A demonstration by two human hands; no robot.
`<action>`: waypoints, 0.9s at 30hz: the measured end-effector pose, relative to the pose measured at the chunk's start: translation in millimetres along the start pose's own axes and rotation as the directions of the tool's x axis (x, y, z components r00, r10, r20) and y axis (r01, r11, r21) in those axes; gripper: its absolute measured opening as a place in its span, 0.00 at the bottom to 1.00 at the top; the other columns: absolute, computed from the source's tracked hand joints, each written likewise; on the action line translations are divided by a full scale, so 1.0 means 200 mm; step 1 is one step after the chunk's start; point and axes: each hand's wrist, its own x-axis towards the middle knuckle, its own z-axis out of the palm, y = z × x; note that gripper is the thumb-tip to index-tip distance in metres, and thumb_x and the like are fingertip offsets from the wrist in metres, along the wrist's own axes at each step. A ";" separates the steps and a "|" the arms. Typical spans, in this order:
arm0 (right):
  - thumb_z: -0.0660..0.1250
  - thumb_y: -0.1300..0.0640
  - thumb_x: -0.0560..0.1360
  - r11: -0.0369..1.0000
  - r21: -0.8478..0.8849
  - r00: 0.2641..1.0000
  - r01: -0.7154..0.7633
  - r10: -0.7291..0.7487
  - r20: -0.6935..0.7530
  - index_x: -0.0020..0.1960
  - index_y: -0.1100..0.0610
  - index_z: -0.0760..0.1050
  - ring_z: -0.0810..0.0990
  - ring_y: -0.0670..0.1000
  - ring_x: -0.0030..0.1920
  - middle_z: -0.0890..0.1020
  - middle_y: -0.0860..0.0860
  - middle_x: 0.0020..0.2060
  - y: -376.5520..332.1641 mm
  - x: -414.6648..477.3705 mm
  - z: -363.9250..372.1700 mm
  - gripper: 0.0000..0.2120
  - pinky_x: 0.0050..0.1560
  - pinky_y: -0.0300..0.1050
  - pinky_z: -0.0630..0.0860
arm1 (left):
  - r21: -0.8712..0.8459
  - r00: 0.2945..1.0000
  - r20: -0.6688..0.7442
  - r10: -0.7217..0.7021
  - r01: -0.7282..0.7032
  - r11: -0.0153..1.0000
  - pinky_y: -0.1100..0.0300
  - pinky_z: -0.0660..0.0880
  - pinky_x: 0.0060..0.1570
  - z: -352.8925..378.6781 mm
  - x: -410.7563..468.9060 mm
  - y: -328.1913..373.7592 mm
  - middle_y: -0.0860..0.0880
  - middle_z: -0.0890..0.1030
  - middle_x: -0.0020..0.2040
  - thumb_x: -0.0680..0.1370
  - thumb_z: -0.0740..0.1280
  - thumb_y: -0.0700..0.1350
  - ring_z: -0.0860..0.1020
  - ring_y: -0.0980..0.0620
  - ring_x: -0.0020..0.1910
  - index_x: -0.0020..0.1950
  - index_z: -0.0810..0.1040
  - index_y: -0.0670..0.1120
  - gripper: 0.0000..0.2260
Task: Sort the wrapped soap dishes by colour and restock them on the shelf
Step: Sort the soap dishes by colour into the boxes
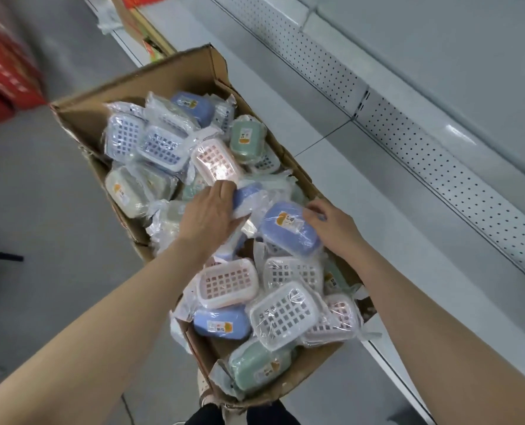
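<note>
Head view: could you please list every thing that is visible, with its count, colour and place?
cardboard box: one, brown, centre, open, beside the shelf
wrapped soap dishes: many, blue, green, pink, grey and cream, heaped in the box
labelled blue dish: one, blue, top of the heap
plain blue dish: one, blue, middle of the heap
shelf: one, white, right of the box, perforated back panel
red packs: count unclear, red, top left, blurred
second carton: one, brown, beyond the box
left hand: grips the plain blue dish
right hand: fingers curled on the labelled blue dish
</note>
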 end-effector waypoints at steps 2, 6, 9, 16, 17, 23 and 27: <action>0.59 0.46 0.81 0.994 -0.084 0.994 -0.065 0.072 0.082 0.60 0.51 0.76 0.78 0.53 0.51 0.81 0.50 0.55 -0.01 0.02 0.06 0.14 0.49 0.46 0.75 | 0.105 0.990 0.139 -0.012 -0.003 0.995 0.52 0.71 0.56 0.03 -0.10 -0.05 0.46 0.73 0.63 0.72 0.70 0.61 0.73 0.45 0.58 0.68 0.65 0.45 0.32; 0.55 0.50 0.82 0.885 -0.456 0.988 0.097 -0.030 0.152 0.64 0.55 0.75 0.77 0.57 0.56 0.79 0.57 0.61 0.02 0.03 0.22 0.17 0.53 0.46 0.72 | 0.161 0.932 0.362 0.024 -0.088 0.983 0.49 0.72 0.60 0.16 -0.23 -0.07 0.48 0.68 0.69 0.67 0.72 0.66 0.66 0.45 0.65 0.67 0.60 0.49 0.38; 0.57 0.33 0.76 0.765 -0.619 0.976 0.176 -0.054 0.212 0.73 0.50 0.65 0.69 0.59 0.68 0.69 0.55 0.70 0.02 0.02 0.29 0.32 0.64 0.54 0.70 | 0.174 0.923 0.384 0.001 -0.073 0.982 0.46 0.72 0.60 0.18 -0.25 -0.08 0.47 0.65 0.71 0.68 0.72 0.65 0.62 0.43 0.69 0.65 0.62 0.49 0.35; 0.65 0.38 0.72 0.693 -0.697 0.983 0.184 -0.117 0.143 0.72 0.50 0.66 0.70 0.61 0.66 0.73 0.58 0.67 0.02 -0.01 0.32 0.32 0.62 0.53 0.70 | -0.028 0.936 0.351 -0.040 0.053 0.998 0.47 0.76 0.53 0.19 -0.23 -0.10 0.49 0.71 0.61 0.69 0.74 0.56 0.73 0.46 0.60 0.64 0.62 0.50 0.31; 0.65 0.38 0.72 0.691 -0.701 0.984 0.175 -0.134 0.114 0.71 0.50 0.67 0.70 0.61 0.64 0.74 0.58 0.66 0.02 -0.02 0.32 0.31 0.61 0.53 0.70 | -0.053 0.944 0.328 -0.035 0.055 0.997 0.48 0.76 0.55 0.18 -0.23 -0.10 0.48 0.71 0.63 0.70 0.74 0.55 0.72 0.45 0.60 0.67 0.61 0.50 0.32; 0.66 0.35 0.72 0.736 -0.674 0.973 0.066 -0.196 -0.119 0.70 0.51 0.65 0.72 0.60 0.61 0.73 0.58 0.62 -0.01 -0.19 0.23 0.33 0.61 0.54 0.71 | -0.102 0.981 0.192 -0.039 0.060 0.993 0.49 0.74 0.58 0.07 -0.29 -0.09 0.44 0.68 0.67 0.72 0.72 0.55 0.70 0.42 0.63 0.74 0.59 0.49 0.36; 0.68 0.37 0.71 0.806 -0.591 0.945 -0.029 -0.171 -0.280 0.70 0.51 0.65 0.73 0.61 0.59 0.73 0.58 0.60 -0.03 -0.41 0.15 0.33 0.58 0.55 0.71 | -0.130 0.988 0.151 -0.004 0.024 0.991 0.47 0.73 0.59 -0.06 -0.37 -0.06 0.44 0.67 0.69 0.72 0.72 0.55 0.68 0.41 0.66 0.76 0.58 0.49 0.38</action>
